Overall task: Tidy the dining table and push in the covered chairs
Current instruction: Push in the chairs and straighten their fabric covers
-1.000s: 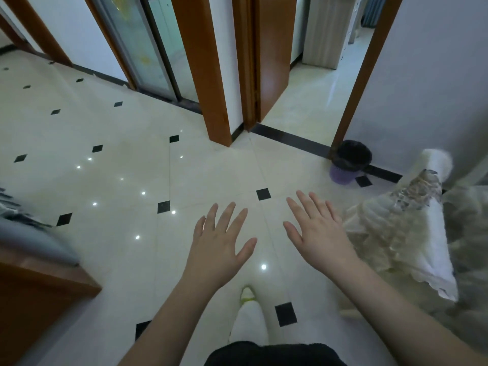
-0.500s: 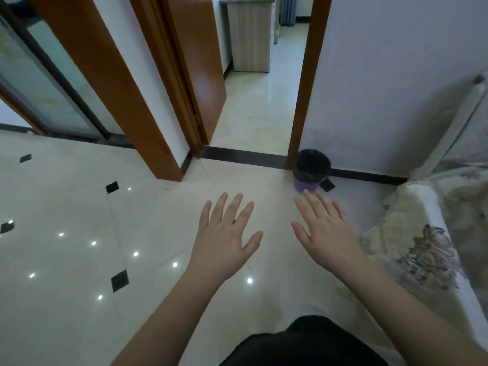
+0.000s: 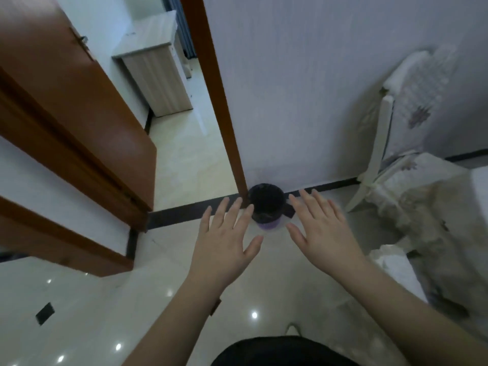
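My left hand (image 3: 224, 241) and my right hand (image 3: 322, 231) are stretched out in front of me above the floor, palms down, fingers spread, holding nothing. A chair in a pale flowered cover (image 3: 412, 107) stands against the wall at the right, its white back leg showing. In front of it, at the right edge, lies the lace-edged cloth of the dining table (image 3: 435, 220). A second covered chair (image 3: 401, 276) shows at the lower right, close to my right forearm.
A small purple bin with a black liner (image 3: 266, 207) stands on the floor at the foot of a brown door frame (image 3: 214, 88). An open brown door (image 3: 66, 101) is at the left. Beyond the doorway stands a light wooden cabinet (image 3: 158, 72).
My view has swung to the right, from the open tiled floor to the wall, the bin and the covered chair. Both hands stay spread out in front of me.
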The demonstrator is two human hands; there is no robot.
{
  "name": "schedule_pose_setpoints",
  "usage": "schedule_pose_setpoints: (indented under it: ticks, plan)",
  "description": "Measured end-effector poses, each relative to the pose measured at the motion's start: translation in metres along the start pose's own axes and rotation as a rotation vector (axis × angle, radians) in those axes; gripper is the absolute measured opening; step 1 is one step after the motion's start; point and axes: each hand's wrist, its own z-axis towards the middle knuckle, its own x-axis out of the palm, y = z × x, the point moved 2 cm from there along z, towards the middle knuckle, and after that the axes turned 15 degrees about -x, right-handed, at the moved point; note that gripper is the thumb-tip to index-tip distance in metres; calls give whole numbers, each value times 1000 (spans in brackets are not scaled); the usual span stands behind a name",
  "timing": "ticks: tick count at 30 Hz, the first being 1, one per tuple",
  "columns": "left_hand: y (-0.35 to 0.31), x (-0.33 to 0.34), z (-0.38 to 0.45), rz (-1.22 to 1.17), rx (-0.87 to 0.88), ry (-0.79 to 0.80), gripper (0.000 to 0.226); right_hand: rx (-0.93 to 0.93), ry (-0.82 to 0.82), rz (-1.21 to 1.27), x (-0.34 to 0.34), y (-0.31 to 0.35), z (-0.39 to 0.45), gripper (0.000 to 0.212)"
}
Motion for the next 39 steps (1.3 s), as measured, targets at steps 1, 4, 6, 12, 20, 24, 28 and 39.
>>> schedule_pose_setpoints:
  ticks: [1,4,6,12,20,24,28,39]
  plan:
    - [-6,-2,19,-10,27,0,65,27,-3,-11,-1,-11,11,63]
    - [-23,-3,74,-44,101,30,71,126,-59,-47,-5,-41,40,58]
    - [-31,3,112,-61,145,31,72,181,-78,-61,-5,-60,59,55]
    - [-58,27,227,-143,288,10,65,342,-72,-94,4,-125,128,59]
    - [-109,43,371,-138,514,-10,65,579,-179,-132,-29,-199,201,63]
    - [-169,33,420,-194,680,-51,65,674,-204,-143,-37,-238,209,64]
    - [-238,26,457,-217,763,-56,65,736,-215,-164,-46,-292,211,63]
    - [-417,8,544,-248,810,-63,65,771,-213,-157,-85,-470,217,62]
